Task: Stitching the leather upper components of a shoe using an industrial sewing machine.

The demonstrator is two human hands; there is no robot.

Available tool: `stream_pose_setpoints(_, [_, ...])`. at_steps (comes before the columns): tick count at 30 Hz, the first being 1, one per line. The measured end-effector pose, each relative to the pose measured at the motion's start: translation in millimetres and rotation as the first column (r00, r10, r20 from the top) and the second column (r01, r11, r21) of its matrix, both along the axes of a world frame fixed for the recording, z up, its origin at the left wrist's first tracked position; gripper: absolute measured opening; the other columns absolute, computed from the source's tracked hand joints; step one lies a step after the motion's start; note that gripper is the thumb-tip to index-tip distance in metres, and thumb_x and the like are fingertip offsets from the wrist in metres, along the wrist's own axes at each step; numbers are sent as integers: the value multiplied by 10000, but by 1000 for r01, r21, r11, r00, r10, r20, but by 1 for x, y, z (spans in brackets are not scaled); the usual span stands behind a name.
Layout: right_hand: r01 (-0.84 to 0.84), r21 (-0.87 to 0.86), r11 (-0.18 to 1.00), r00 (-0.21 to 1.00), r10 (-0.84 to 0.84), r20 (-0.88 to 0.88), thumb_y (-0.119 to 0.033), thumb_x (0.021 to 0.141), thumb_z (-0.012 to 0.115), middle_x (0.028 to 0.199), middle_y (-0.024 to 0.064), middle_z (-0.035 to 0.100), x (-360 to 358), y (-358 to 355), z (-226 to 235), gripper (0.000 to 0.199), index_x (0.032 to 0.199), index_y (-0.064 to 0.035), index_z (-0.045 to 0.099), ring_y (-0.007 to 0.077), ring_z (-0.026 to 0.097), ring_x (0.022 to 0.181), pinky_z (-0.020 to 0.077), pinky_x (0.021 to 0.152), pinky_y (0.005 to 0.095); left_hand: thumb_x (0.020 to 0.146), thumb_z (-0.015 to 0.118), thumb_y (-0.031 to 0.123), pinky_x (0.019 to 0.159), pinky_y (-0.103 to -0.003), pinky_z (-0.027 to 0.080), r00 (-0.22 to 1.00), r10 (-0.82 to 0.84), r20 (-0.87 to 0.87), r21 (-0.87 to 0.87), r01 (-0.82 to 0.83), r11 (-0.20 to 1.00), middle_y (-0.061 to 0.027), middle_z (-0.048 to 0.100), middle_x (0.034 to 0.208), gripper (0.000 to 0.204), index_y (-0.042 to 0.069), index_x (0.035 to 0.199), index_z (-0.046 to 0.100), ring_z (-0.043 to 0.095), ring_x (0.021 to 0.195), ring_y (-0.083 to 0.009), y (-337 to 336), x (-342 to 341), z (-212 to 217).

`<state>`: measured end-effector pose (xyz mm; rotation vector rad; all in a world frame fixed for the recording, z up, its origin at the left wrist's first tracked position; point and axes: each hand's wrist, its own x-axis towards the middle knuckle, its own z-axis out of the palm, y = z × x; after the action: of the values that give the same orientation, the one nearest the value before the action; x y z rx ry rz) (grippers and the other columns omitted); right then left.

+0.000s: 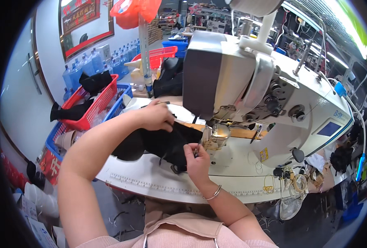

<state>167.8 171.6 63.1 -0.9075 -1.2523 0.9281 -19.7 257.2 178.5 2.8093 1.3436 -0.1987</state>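
Note:
A black fabric garment piece [167, 143] with a rounded, cup-like end lies over the white sewing machine bed, left of the needle area. My left hand [160, 117] is closed on its far upper edge, fingers bent over the cloth. At the garment's right edge, close to the presser area, my right hand [197, 160] is closed in a pinch. A small dark, partly shiny thing shows between its thumb and fingers, too small to name. Just beyond it are the metal parts at the foot of the white sewing machine [249, 74].
Left of the machine, a red basket [93, 103] holding black pieces sits in a blue basket [55, 142]. A printed ruler strip [150, 182] runs along the table's front edge. Rubber bands and tape rolls [300, 182] hang at the right. Blue water bottles [96, 60] line the wall.

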Motion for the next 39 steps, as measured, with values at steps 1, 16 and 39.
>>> stream_pose_setpoints(1, [26,-47,999,998,-29,-63,-138,884,637,664,-77,483,5,2,3,112,818,-54,603,18,392,610,339,548,197,812,634,378,1042,-553,207,998,-23,53,53,20,998,-50,630,1060,250,177,945,696,488,1147,-257,15,7,2])
stream_pose_setpoints(16, [-28,-403,915,859,-184,-478,-234,865,646,651,29,595,36,15,25,194,796,-64,580,86,502,484,342,427,210,807,622,238,1000,-532,310,715,-299,632,364,67,929,-117,554,1175,380,89,1155,587,451,1189,-288,107,105,-6])
stream_pose_setpoints(39, [300,414,859,836,-446,320,-88,761,725,797,24,575,93,48,27,166,898,-40,644,92,500,688,401,568,233,557,608,-60,829,-394,515,545,-506,668,681,-175,711,-107,617,937,424,24,967,675,611,958,-317,-38,105,-90])
